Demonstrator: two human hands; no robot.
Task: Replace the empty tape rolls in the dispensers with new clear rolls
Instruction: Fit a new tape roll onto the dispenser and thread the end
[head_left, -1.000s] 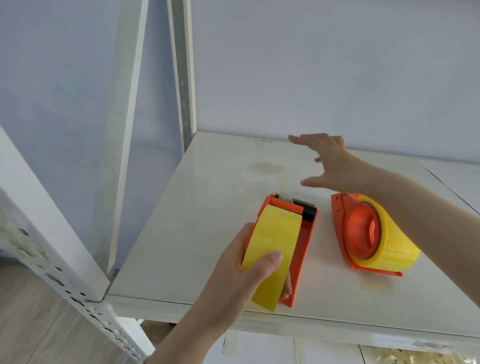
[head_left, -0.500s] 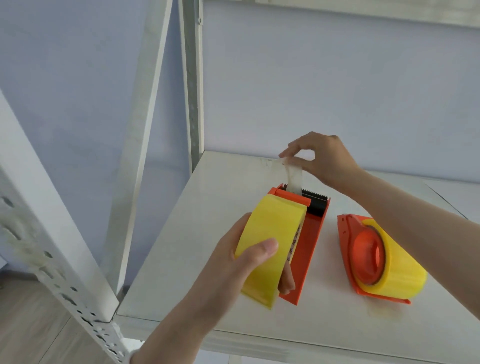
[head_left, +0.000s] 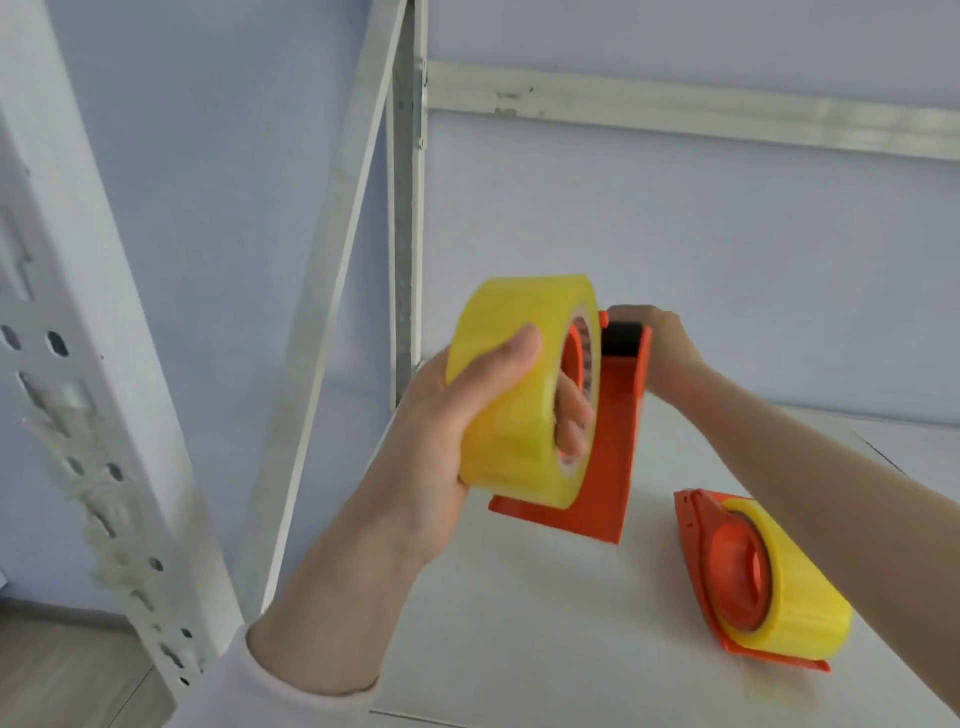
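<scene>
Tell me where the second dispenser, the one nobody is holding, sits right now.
The second dispenser lies on the shelf at lower right in the head view, under the right forearm, apart from the held dispenser.

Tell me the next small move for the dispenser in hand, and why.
Probably press the tape end down across the cutter. The left hand grips the yellow roll on the raised orange dispenser, and the right hand is already at its blade end. The second dispenser looks loaded.

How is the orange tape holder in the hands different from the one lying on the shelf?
The held dispenser is lifted and upright, gripped by the left hand and right hand; the other dispenser lies flat on the shelf, untouched. Both are orange with a yellowish roll.
</scene>
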